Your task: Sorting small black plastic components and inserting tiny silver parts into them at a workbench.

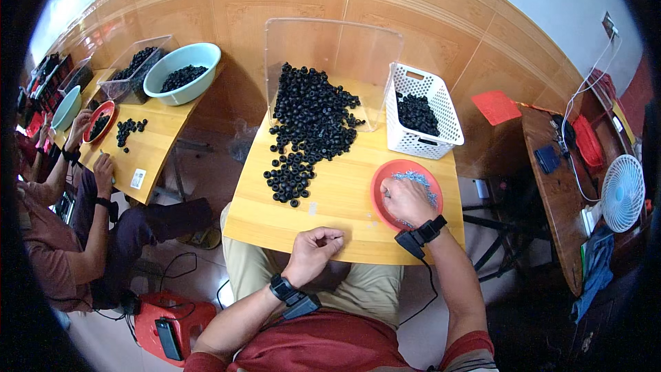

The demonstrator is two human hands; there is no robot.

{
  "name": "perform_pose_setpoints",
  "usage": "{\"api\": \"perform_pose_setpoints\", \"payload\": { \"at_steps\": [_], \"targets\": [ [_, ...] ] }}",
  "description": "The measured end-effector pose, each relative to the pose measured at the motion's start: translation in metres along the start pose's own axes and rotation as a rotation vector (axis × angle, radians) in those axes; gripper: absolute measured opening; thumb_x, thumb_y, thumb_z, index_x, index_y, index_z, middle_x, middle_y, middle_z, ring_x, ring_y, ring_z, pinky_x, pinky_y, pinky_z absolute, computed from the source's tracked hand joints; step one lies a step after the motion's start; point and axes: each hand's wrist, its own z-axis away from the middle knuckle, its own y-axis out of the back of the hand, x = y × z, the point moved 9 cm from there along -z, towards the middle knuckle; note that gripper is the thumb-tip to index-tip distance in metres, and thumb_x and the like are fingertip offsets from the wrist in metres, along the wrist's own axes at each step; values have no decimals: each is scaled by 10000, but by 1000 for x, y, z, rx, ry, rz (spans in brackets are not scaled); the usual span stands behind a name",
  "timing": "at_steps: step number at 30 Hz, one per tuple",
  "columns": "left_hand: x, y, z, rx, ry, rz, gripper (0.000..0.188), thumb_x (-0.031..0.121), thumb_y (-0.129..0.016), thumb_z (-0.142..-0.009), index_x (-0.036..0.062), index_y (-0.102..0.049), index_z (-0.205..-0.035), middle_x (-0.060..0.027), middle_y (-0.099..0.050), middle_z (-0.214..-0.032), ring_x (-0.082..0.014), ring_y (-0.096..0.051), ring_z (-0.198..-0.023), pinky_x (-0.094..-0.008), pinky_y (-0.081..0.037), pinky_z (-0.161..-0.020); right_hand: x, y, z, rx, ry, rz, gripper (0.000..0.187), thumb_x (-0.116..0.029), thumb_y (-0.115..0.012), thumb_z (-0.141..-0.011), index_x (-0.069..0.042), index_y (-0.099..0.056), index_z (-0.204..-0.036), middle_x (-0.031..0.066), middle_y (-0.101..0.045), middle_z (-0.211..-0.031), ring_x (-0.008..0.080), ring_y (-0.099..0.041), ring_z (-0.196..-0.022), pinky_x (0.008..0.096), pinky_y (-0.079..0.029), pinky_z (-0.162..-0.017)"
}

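My right hand (407,200) is over a red plate (377,182) that holds many small silvery-blue pieces (421,179). Its fingers are bent together at the pieces; what they grip, if anything, is hidden. At the table's front edge, my left hand (315,255) is closed, thumb against the curled fingers, and whatever may be between them is too small to make out. Beyond it, a big pile of small black ring-shaped parts (313,110) spreads toward me over the yellow wooden table (344,200). Both wrists wear black straps with a small box.
A clear plastic bin (334,23) stands behind the pile. Right of it, a white perforated basket (427,139) holds more black parts. To the left, another person (69,248) works at a second table with a pale green basin (200,89). A fan (622,193) stands far right.
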Motion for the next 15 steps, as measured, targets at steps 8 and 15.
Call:
{"api": "perform_pose_setpoints", "payload": {
  "at_steps": [8, 15],
  "targets": [
    [1, 1, 1, 4, 6, 62, 127, 53, -696, -903, 2, -707, -1019, -21, -708, -904, -73, -622, -799, -225, -520, -733, -6, -13, -10, -164, -42, 132, 198, -67, -610, -744, -44, -681, -927, 220, -688, -870, 386, -667, -866, 486, -525, -759],
    [-2, 6, 0, 2, -8, 56, 155, 39, -687, -901, -7, -706, -1048, -10, -704, -892, -47, -595, -758, -204, -497, -680, 3, -1, 2, 23, -13, -264, 201, -108, -647, -739, -3, -703, -901, 218, -671, -800, 377, -667, -792, 460, -529, -724]
  ]
}}
